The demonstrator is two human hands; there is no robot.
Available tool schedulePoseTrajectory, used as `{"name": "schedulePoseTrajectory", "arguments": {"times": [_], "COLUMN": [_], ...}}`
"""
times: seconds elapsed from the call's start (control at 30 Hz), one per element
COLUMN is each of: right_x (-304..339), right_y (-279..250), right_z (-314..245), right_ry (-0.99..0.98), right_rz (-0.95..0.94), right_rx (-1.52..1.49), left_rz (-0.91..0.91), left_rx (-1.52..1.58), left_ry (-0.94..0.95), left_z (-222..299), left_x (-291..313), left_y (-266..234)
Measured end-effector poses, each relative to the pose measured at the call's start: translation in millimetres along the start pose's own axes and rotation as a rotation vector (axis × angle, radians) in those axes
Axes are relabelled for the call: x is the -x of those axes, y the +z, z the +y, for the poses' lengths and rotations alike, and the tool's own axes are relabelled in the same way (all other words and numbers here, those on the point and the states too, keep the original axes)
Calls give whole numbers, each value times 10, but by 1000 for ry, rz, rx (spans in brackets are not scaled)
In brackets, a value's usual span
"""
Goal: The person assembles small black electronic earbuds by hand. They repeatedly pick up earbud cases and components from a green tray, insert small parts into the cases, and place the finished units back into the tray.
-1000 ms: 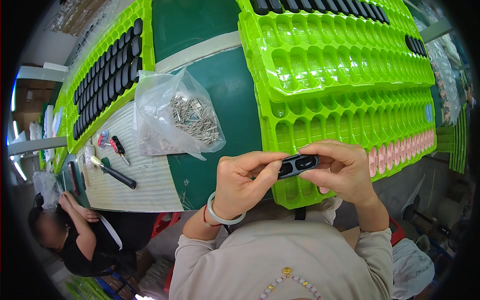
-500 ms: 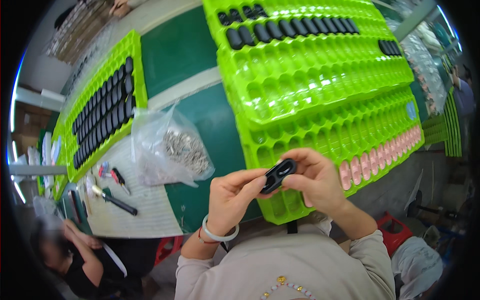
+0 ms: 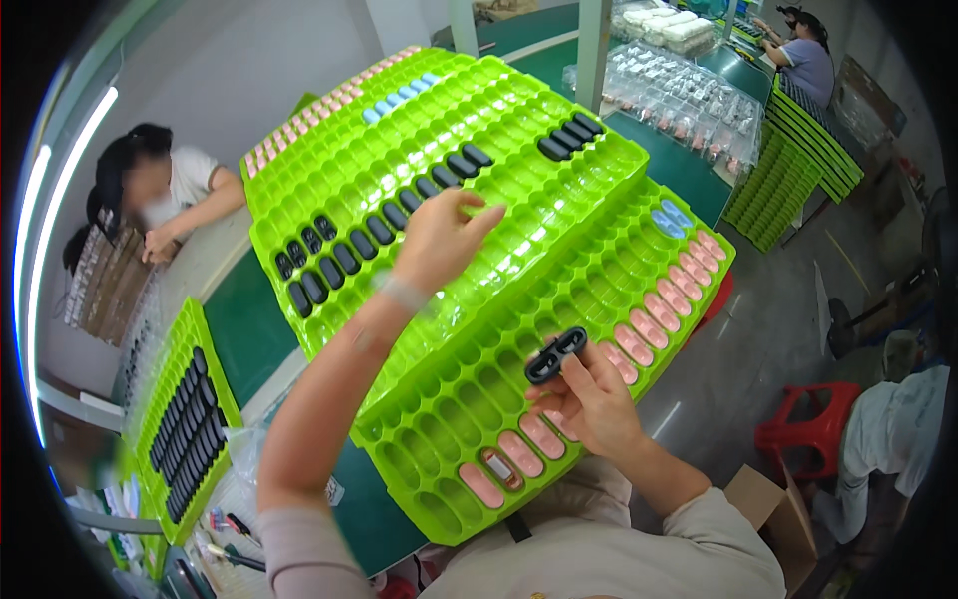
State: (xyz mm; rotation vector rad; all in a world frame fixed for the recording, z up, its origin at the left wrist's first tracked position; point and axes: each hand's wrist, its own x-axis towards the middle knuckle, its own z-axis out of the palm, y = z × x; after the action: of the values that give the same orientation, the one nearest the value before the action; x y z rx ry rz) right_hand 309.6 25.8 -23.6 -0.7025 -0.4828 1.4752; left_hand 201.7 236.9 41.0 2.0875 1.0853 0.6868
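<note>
My right hand [image 3: 591, 397] grips a black oblong case shell [image 3: 556, 355] with two hollows, held above the near green tray [image 3: 439, 404]. My left hand [image 3: 446, 238] is stretched out over the upper green tray [image 3: 589, 190], just beside its row of black oblong pieces [image 3: 378, 229]. Its thumb and fingers are apart, and I see nothing between them. In the near tray lie pink oblong pieces [image 3: 519, 452] along the front row, and one of them has a different, whitish-centred face [image 3: 500, 468].
Smaller glossy black parts [image 3: 309, 241] and blue pieces [image 3: 399, 97] sit in the upper trays. At left stands another green tray of black pieces [image 3: 190, 439]. A co-worker [image 3: 165, 190] sits across the table. To the right are a red stool [image 3: 806, 429] and a cardboard box [image 3: 758, 499].
My left hand has let go of the black case shell and moved up and away over the upper tray. The right hand keeps the shell. The view has turned to the right.
</note>
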Motion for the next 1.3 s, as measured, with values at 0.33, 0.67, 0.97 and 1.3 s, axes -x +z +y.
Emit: {"name": "schedulePoseTrajectory", "arguments": {"times": [0.33,0.67,0.97,1.3], "right_x": [451,387,232,133], "right_y": [-802,-815,-354,833], "right_z": [-382,-453,-350,340], "right_ry": [-278,-234,-28,577], "right_rz": [309,205,-148,-428], "right_rx": [65,53,156,651], "left_rz": [61,63,-299,54], "left_rx": [-159,743,1193,1075], "left_ry": [-460,-633,-443,-723], "left_z": [-244,-31,277,-87], "left_x": [-2241,-1906,941,3015], "left_y": [1433,981,-118,-425]}}
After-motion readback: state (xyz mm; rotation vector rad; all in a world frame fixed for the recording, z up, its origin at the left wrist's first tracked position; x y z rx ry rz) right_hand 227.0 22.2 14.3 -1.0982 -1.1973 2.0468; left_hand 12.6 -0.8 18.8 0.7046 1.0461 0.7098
